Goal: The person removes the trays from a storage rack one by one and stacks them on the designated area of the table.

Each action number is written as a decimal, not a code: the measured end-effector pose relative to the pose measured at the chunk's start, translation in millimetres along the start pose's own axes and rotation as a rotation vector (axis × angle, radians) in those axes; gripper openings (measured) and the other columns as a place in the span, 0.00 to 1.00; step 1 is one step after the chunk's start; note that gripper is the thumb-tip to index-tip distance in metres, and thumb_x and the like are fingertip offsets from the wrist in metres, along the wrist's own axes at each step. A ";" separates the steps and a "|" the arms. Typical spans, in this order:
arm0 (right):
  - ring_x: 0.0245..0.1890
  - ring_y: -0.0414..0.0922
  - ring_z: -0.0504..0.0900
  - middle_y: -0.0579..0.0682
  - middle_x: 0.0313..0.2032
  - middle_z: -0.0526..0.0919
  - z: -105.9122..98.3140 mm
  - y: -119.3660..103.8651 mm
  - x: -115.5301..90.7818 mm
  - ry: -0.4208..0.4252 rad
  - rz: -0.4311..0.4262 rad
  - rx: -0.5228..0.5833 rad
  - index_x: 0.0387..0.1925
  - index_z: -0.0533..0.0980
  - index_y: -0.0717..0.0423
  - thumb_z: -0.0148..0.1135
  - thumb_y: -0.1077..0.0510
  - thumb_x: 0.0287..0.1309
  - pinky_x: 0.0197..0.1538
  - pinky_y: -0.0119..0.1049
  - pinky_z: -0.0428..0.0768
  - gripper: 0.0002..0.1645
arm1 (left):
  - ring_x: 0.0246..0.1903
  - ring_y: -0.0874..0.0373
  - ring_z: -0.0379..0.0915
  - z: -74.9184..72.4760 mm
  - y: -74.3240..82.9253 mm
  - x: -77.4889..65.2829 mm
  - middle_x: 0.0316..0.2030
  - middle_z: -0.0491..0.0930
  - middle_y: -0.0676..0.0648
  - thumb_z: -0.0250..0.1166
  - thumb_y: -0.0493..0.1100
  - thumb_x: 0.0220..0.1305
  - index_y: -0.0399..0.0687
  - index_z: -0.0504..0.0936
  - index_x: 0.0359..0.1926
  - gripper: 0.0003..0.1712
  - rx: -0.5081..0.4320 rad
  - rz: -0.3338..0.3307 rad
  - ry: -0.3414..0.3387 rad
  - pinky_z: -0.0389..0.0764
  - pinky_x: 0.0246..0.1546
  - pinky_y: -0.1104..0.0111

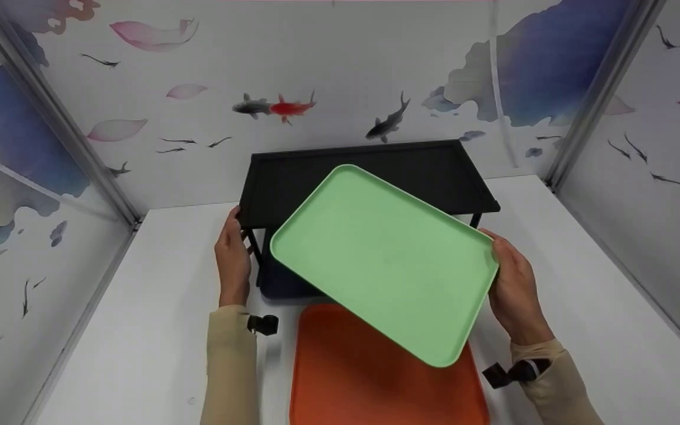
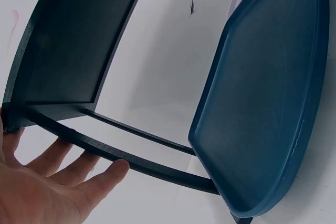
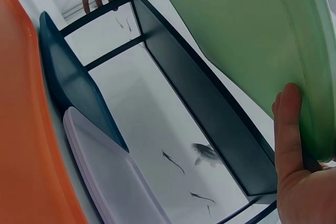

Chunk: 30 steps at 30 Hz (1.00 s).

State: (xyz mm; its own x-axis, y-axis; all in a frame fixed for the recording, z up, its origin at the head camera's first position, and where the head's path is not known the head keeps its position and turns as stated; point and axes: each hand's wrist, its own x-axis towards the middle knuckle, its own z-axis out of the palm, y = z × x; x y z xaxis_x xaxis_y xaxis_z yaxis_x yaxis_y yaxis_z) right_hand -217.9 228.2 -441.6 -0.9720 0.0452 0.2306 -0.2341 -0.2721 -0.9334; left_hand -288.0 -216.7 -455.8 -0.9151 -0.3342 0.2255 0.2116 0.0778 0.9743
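My right hand (image 1: pixel 517 289) grips a light green tray (image 1: pixel 387 260) by its right end. The tray is tilted, raised in front of a black stand (image 1: pixel 369 171) and overlapping it in the head view. In the right wrist view, fingers (image 3: pixel 289 124) lie against the green tray's underside. At the stand's left end is my left hand (image 1: pixel 234 260), touching the corner and leg. Its fingers (image 2: pixel 107 179) are spread and nearly straight beside the leg in the left wrist view. Beneath the stand lies a dark blue tray (image 2: pixel 262 87), mostly hidden by the green one in the head view.
An orange tray (image 1: pixel 375 383) lies on the white table (image 1: pixel 139 342) in front of the stand. Pale lilac trays (image 3: pixel 110 166), seemingly stacked, lie beside the blue tray under the stand. Printed wall panels (image 1: pixel 334 71) enclose the table at the back and sides.
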 end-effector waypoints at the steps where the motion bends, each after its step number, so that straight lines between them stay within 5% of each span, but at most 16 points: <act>1: 0.52 0.42 0.83 0.53 0.56 0.79 -0.3 0.3 -0.1 -0.002 0.000 -0.001 0.71 0.64 0.68 0.44 0.46 0.81 0.55 0.33 0.83 0.33 | 0.71 0.45 0.64 0.1 -0.3 0.0 0.74 0.66 0.48 0.41 0.66 0.79 0.63 0.66 0.77 0.33 0.000 0.002 0.002 0.72 0.66 0.46; 30: 0.53 0.43 0.85 0.54 0.59 0.79 -6.4 4.8 -6.6 -0.064 0.014 0.001 0.73 0.63 0.67 0.43 0.45 0.81 0.53 0.35 0.84 0.34 | 0.72 0.47 0.62 -0.2 2.0 -0.6 0.75 0.64 0.50 0.40 0.62 0.82 0.64 0.64 0.78 0.31 -0.012 -0.020 -0.010 0.70 0.68 0.46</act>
State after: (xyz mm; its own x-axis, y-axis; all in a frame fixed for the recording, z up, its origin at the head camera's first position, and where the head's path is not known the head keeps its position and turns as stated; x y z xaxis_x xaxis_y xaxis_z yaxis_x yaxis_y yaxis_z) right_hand -212.7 232.7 -449.3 -0.9717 -0.0204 0.2351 -0.2208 -0.2730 -0.9363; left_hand -286.9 -216.5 -454.0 -0.9225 -0.3266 0.2060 0.1973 0.0598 0.9785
